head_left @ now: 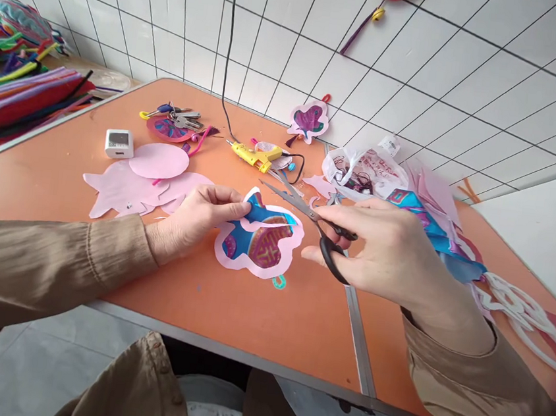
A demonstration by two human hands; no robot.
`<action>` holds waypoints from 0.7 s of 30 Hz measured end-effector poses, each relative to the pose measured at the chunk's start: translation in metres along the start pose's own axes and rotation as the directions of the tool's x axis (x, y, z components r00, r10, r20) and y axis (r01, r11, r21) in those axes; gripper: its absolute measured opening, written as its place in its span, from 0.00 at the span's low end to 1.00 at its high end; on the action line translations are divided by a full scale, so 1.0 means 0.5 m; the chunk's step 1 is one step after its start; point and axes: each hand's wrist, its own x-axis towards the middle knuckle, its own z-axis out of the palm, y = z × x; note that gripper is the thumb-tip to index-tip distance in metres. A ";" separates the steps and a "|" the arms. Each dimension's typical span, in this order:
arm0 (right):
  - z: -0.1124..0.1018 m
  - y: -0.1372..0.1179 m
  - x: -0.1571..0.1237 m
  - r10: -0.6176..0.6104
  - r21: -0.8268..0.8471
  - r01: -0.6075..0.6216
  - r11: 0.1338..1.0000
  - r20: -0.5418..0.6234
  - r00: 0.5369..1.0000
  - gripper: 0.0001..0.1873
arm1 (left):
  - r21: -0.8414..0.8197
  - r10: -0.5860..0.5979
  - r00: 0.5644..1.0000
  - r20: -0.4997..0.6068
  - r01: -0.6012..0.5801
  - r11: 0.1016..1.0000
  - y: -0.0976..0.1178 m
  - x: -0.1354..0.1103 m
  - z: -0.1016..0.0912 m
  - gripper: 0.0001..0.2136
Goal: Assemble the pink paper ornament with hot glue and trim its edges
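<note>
My left hand (pixel 196 218) pinches the upper edge of a pink flower-shaped paper cutout (pixel 259 244) covered with blue and purple patterned fabric, holding it just above the orange table (pixel 62 179). My right hand (pixel 378 245) grips black-handled scissors (pixel 307 212), fingers through the loops. The blades are parted and point left, with their tips just above the cutout's top edge beside my left fingers.
A yellow glue gun (pixel 256 156) with a black cord lies behind the scissors. Pink paper shapes (pixel 147 178), a white timer (pixel 118 143) and keys (pixel 178 118) are at the left. Pipe cleaners (pixel 12 87) pile far left. A plastic bag (pixel 366 171), fabric scraps and white cord (pixel 525 313) lie right.
</note>
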 end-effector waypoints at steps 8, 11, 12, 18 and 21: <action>-0.003 0.017 0.002 -0.112 -0.026 0.111 0.993 -0.030 0.993 0.09 | -0.011 -0.033 0.999 0.021 0.033 0.999 0.001 0.002 0.000 0.09; 0.002 0.035 0.007 -0.189 -0.040 0.186 0.982 -0.069 0.980 0.06 | -0.026 -0.091 0.993 0.079 0.093 0.995 0.002 0.003 -0.003 0.09; 0.007 0.042 0.009 -0.215 -0.051 0.211 0.976 -0.078 0.973 0.08 | -0.046 -0.108 0.988 0.109 0.113 0.992 0.001 0.005 -0.004 0.09; 0.063 0.050 0.014 -0.257 -0.075 0.246 0.966 -0.198 0.946 0.10 | -0.155 -0.191 0.924 0.332 0.253 0.955 -0.005 0.013 -0.012 0.13; 0.090 0.033 0.008 -0.182 0.005 0.189 0.982 -0.249 0.951 0.11 | -0.180 -0.163 0.942 0.295 0.222 0.958 -0.007 0.013 -0.011 0.13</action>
